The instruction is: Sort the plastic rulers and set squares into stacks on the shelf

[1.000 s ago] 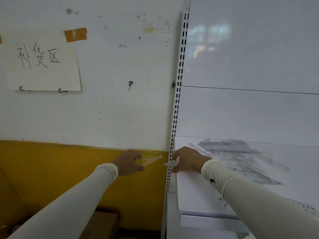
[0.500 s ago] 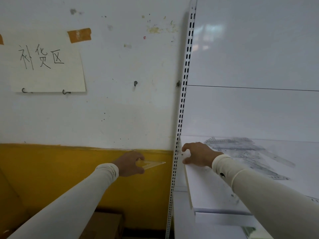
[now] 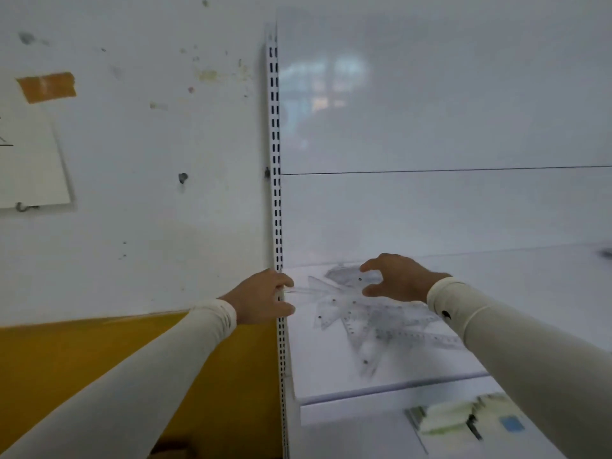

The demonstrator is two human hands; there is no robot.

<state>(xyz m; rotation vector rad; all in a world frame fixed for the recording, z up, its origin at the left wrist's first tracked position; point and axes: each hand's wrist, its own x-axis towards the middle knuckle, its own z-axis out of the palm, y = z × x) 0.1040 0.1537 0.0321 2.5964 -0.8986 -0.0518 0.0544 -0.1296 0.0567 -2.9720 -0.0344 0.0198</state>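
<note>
A loose heap of clear plastic rulers and set squares [image 3: 374, 321] lies on the white shelf [image 3: 331, 376]. My left hand [image 3: 261, 298] sits at the shelf's left edge by the slotted upright and pinches a clear set square [image 3: 306, 291] whose tip points right over the shelf. My right hand [image 3: 395, 276] hovers over the far part of the heap with its fingers spread and bent, nothing in it.
A slotted white upright [image 3: 276, 193] separates the shelf unit from a white and yellow wall [image 3: 132, 226]. A taped paper sign [image 3: 29, 167] hangs on the wall. A lower shelf [image 3: 463, 422] holds blurred packets. The shelf's back panel [image 3: 430, 210] is white.
The view has swung right and down. My left hand carried the set square right to the shelf edge. My right hand left the shelf's front corner and moved over the heap.
</note>
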